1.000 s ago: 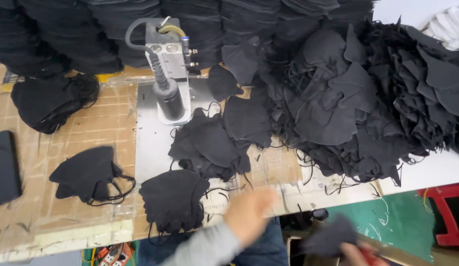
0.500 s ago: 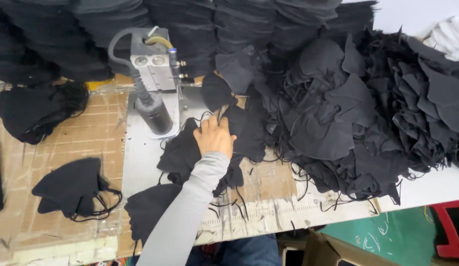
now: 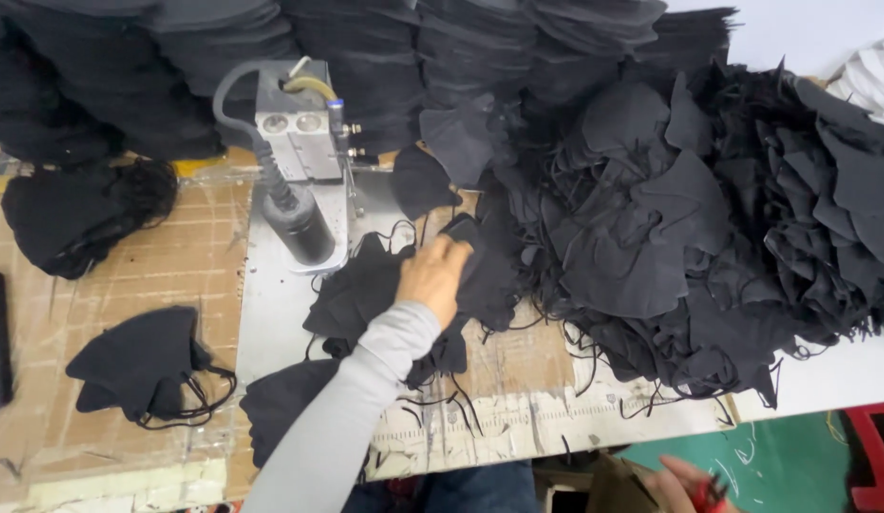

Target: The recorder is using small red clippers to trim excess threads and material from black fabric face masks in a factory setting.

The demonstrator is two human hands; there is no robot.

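Head view: left hand (image 3: 434,275), fingers flat and together, presses on the black mask pieces (image 3: 385,285) at frame centre, directly beneath it, just right of the metal press (image 3: 300,180). Right hand (image 3: 684,486), at the lower edge, far from them, closed on a red tool (image 3: 708,494).

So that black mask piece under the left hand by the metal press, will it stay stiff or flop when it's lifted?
Probably floppy: the black mask piece lies crumpled and folded like thin cloth under the left hand. It looks light for its size. Its loose ear strings trail into neighbouring pieces, so it may snag and drag some of the pile along.
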